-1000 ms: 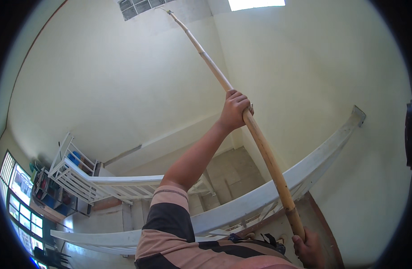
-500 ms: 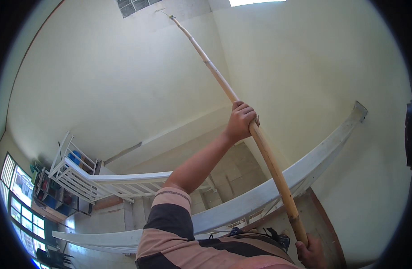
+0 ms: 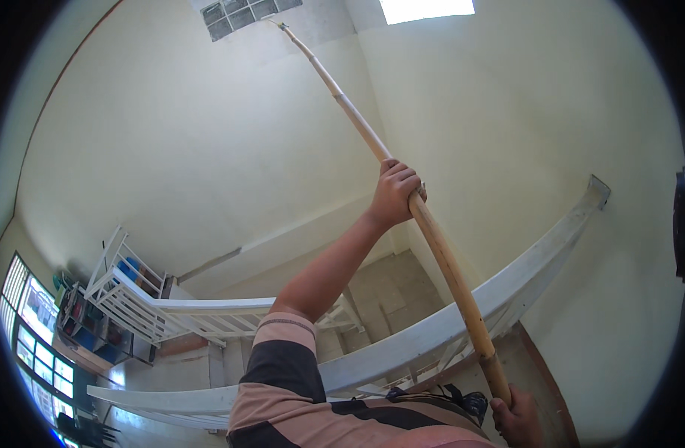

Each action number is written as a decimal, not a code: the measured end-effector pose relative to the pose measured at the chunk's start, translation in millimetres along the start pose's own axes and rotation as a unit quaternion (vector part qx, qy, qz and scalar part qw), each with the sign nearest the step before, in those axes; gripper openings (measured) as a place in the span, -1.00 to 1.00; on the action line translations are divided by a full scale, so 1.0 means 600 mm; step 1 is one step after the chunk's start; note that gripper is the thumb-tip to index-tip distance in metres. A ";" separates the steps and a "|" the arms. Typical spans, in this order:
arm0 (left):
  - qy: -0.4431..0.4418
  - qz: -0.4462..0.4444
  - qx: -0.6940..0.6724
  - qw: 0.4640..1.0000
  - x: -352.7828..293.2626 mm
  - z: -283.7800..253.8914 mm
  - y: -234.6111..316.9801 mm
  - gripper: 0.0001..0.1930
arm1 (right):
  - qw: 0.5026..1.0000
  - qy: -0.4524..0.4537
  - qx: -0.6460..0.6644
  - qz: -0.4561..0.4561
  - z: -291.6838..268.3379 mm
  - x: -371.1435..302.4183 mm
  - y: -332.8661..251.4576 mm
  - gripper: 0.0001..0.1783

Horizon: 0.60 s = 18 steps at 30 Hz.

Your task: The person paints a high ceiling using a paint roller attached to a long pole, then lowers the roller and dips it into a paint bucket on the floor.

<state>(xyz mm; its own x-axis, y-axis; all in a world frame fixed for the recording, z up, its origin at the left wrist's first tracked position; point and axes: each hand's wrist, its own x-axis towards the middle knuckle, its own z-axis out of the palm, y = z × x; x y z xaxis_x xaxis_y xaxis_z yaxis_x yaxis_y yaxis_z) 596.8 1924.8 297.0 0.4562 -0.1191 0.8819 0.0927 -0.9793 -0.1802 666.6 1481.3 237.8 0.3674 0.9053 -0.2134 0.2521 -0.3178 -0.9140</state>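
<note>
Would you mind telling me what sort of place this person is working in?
Most likely an indoor stairwell of a house: a white stair railing curves below, plain cream walls rise to a ceiling with a vent grille, and windows light the lower level.

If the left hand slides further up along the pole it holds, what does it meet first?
Probably nothing: above the left hand the bamboo pole runs bare to its tip near the ceiling vent, though depth is unclear.

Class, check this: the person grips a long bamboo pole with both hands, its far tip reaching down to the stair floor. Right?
Not quite. In the head view both hands, left and right, grip the pole, but its tip reaches up to the ceiling vent, not down.
</note>
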 end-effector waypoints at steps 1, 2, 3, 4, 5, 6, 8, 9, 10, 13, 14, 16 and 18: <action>-0.007 0.001 -0.002 1.000 0.001 0.002 -0.003 -0.83 | 1.000 0.000 0.003 0.006 -0.002 0.003 -0.006 -0.61; -0.011 -0.008 -0.002 1.000 0.002 0.004 -0.006 -0.83 | 1.000 0.003 0.004 0.006 -0.005 0.006 -0.011 -0.61; -0.006 0.000 -0.004 1.000 0.003 0.007 -0.009 -0.82 | 1.000 0.007 -0.001 0.021 -0.008 0.007 -0.017 -0.62; 0.004 0.008 -0.006 1.000 0.003 0.008 -0.011 -0.82 | 0.999 0.011 -0.008 0.035 -0.010 0.008 -0.021 -0.62; 0.003 0.002 -0.004 1.000 0.003 0.011 -0.013 -0.82 | 0.999 0.011 -0.012 0.036 -0.011 0.010 -0.024 -0.62; 0.010 0.003 -0.009 1.000 0.003 0.013 -0.014 -0.82 | 1.000 0.008 -0.007 0.029 -0.012 0.011 -0.027 -0.62; 0.014 0.007 -0.014 1.000 0.006 0.015 -0.019 -0.82 | 1.000 0.006 0.002 0.020 -0.012 0.014 -0.029 -0.61; 0.017 0.005 -0.006 1.000 0.007 0.016 -0.020 -0.82 | 1.000 0.011 -0.002 0.016 -0.011 0.015 -0.030 -0.60; 0.019 0.004 0.001 1.000 0.009 0.017 -0.023 -0.82 | 1.000 0.016 -0.004 0.011 -0.010 0.017 -0.030 -0.59; 0.029 0.013 -0.001 1.000 0.008 0.019 -0.030 -0.83 | 1.000 0.018 -0.003 0.002 -0.009 0.021 -0.028 -0.57; 0.022 0.007 0.003 1.000 0.006 0.020 -0.031 -0.83 | 1.000 0.018 -0.003 0.002 -0.008 0.022 -0.026 -0.57; 0.025 -0.003 -0.002 1.000 -0.001 0.029 -0.028 -0.83 | 0.999 0.024 -0.022 -0.001 -0.011 0.023 -0.021 -0.55; 0.014 -0.014 -0.007 1.000 -0.018 0.036 -0.018 -0.83 | 0.999 0.014 -0.038 0.018 -0.014 0.024 -0.012 -0.55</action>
<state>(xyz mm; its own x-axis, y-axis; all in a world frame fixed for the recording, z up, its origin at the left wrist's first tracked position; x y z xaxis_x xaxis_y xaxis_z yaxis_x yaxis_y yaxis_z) 610.2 1940.4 280.2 0.4285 -0.0969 0.8984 0.0920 -0.9844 -0.1501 677.6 1494.1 244.1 0.4014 0.8853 -0.2346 0.3050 -0.3707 -0.8772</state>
